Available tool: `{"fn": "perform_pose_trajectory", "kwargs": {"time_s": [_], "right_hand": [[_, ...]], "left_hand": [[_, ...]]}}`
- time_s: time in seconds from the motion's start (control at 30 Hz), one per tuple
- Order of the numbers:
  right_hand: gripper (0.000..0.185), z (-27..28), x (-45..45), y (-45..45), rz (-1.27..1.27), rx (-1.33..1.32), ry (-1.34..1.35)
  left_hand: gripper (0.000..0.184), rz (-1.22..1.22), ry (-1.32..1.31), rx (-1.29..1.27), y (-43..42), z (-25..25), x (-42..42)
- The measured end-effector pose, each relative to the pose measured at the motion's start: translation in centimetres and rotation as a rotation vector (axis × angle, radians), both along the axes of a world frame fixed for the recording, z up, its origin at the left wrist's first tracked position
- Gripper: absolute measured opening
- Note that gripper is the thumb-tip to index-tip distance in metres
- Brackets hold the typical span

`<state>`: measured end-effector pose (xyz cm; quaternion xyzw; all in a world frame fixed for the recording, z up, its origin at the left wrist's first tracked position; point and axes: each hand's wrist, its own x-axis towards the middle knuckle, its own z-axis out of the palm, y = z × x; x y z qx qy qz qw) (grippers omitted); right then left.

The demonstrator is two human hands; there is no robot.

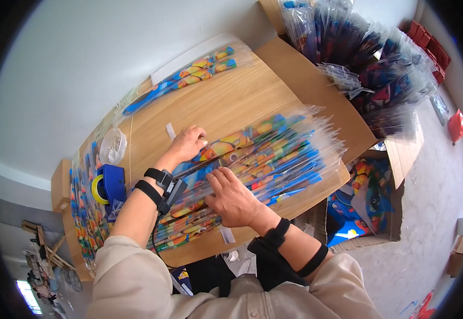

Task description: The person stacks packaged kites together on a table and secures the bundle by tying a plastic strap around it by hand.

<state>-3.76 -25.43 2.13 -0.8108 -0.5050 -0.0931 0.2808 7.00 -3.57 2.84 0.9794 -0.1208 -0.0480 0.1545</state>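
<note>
Many long, narrow packages [274, 154] in clear plastic, with colourful orange, blue and green prints, lie side by side in a pile on the wooden table. My left hand [188, 142] is at the far edge of this pile, its fingers curled in beside an orange-printed package; what they hold, if anything, is hidden. On top of the pile rests my right hand [233, 198], fingers bent over the packages and thumb apart, with no single package plainly gripped.
Two similar packages [194, 73] lie near the wall. A blue tape dispenser [113, 183] and a white plastic tub [113, 146] stand at the left, near more packages [85, 223]. Bundles of wrapped packages [369, 69] stand at the right, above an open cardboard box [393, 212].
</note>
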Motion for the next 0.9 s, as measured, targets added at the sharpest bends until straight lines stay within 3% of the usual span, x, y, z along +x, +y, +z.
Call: {"fn": "perform_pose_trajectory", "kwargs": {"time_s": [0.07, 0.1, 0.17, 0.2, 0.27, 0.43, 0.53, 0.6, 0.73, 0.83, 0.9], "right_hand": [[0.026, 0.0, 0.0, 0.0, 0.000, 0.006, 0.003], [0.026, 0.2, 0.0, 0.0, 0.005, 0.004, 0.003], [0.025, 0.4, 0.0, 0.0, 0.009, -0.081, 0.022], [0.025, 0.4, -0.1, 0.0, 0.012, -0.082, 0.020], [0.025, 0.3, -0.1, 0.1, 0.008, -0.077, 0.010], [0.025, 0.5, -0.2, 0.0, 0.015, -0.080, 0.019], [0.027, 0.3, -0.2, -0.1, 0.011, -0.055, 0.017], [0.028, 0.1, -0.2, 0.0, 0.000, -0.019, 0.005], [0.027, 0.0, -0.3, 0.0, 0.004, -0.008, -0.017], [0.027, 0.1, -0.4, -0.2, 0.000, -0.004, -0.022], [0.027, 0.3, -0.6, -0.3, -0.006, -0.016, -0.036]], "left_hand": [[0.036, 0.025, 0.402, -0.244, -0.6, 1.8, -0.4], [0.036, 0.030, 0.402, -0.247, -0.1, 1.9, -0.9], [0.042, -0.271, 0.247, -0.098, 1.1, 2.1, -2.5], [0.042, -0.268, 0.245, -0.099, 1.4, 1.8, -2.9], [0.049, -0.083, 0.210, 0.246, 1.8, 0.9, -3.4], [0.043, -0.007, 0.198, 0.133, 1.6, -0.7, -2.5], [0.032, -0.239, 0.170, -0.018, 1.3, -0.3, -2.1], [0.036, -0.229, 0.486, 0.187, 0.0, 2.0, -1.5], [0.042, -0.187, 0.421, 0.170, -0.5, 1.8, -2.4], [0.064, -0.159, 0.446, -0.068, 0.0, 1.1, -2.7], [0.066, -0.086, 0.490, -0.175, 0.6, 1.5, -3.2]]}}
